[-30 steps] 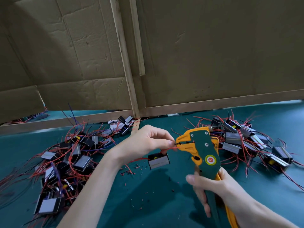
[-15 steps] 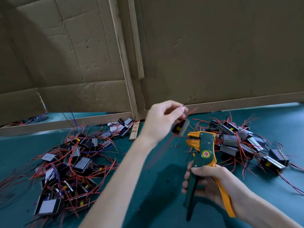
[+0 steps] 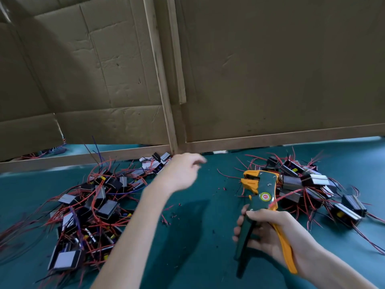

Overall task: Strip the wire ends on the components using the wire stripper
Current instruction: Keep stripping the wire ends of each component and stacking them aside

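Observation:
My right hand [image 3: 268, 236] grips the handles of the green and orange wire stripper [image 3: 260, 197], which stands upright with its jaws to the upper left. My left hand [image 3: 183, 174] hovers blurred over the green mat, fingers loose, with nothing visible in it. A component [image 3: 314, 180] with red wires lies on top of the right pile [image 3: 308, 190]. A larger pile of black and grey components [image 3: 87, 207] with red wires sits to the left of my left arm.
A green mat [image 3: 198, 236] covers the table, dotted with small bits of red insulation [image 3: 166, 220]. Cardboard panels on a wooden frame [image 3: 173, 126] stand along the back edge.
My left hand carried a component up and right from the stripper jaws, let go of it toward the right pile, and now swings back left. The stripper's handles have spread.

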Tool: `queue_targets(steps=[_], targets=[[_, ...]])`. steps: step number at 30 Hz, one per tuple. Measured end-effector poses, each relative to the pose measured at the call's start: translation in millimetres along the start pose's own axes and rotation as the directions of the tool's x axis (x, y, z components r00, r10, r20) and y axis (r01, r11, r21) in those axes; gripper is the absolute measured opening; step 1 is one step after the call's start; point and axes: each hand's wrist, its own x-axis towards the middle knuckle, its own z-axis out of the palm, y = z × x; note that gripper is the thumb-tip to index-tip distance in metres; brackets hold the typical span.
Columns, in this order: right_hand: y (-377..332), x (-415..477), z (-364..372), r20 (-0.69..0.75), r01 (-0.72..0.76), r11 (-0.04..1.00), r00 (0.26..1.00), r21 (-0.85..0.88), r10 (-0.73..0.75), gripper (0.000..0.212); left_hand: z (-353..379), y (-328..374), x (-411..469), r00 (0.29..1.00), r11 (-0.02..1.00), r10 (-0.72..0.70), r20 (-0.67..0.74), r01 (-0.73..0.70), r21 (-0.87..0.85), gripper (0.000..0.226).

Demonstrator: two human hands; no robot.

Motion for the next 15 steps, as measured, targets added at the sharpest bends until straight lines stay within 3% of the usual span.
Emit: queue_targets(steps=[3, 6, 15], targets=[[-0.3, -0.1, -0.1, -0.005, 0.005, 1.0, 1.0, -0.008, -0.005, 0.028, -4.9, -59.0, -5.2, 0.942, 0.875, -0.314, -0.121, 0.337, 0.349, 0.047], [-1.0, -0.6, -0.3, -0.01, 0.02, 1.0, 1.0, -0.02, -0.02, 0.017, 0.7, -95.7, -5.2, 0.85, 0.738, -0.515, -0.112, 0.506, 0.446, 0.05], [-13.0, -8.6, 1.8, -0.08, 0.216, 0.976, 0.974, 0.026, -0.213, 0.027, 15.7, -119.5, 1.1, 0.887, 0.774, -0.395, -0.241, 0.462, 0.433, 0.046]])
